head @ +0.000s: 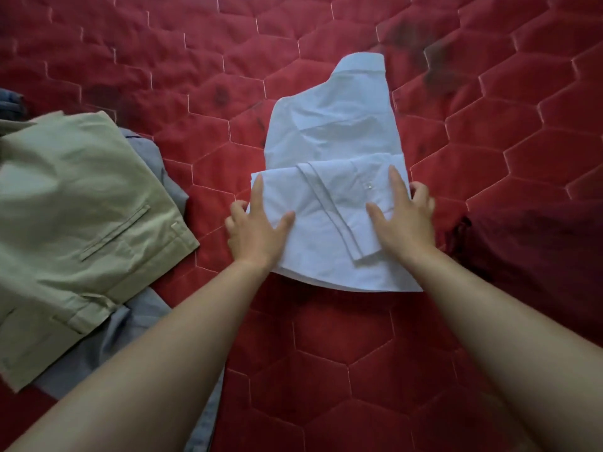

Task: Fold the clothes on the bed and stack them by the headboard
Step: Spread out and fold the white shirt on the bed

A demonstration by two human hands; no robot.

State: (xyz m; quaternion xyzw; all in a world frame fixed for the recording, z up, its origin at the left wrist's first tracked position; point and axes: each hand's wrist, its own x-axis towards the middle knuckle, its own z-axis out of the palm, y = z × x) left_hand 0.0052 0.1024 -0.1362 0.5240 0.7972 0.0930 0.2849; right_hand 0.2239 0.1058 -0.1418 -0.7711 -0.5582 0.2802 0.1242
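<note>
A white shirt (pixel 336 132) lies partly folded in the middle of the red quilted bed (pixel 326 337), collar pointing away. The left hand (pixel 257 230) grips its folded near part at the left edge, the right hand (pixel 404 220) at the right edge. To the left, apart from it, beige trousers (pixel 81 207) lie on a grey garment (pixel 137 324)

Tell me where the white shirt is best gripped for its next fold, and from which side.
Grip the two side edges of the near, doubled-over part of the white shirt, with the left hand coming from the left and the right hand from the right. It lies flat, collar away, so lifting there likely folds it evenly.
</note>
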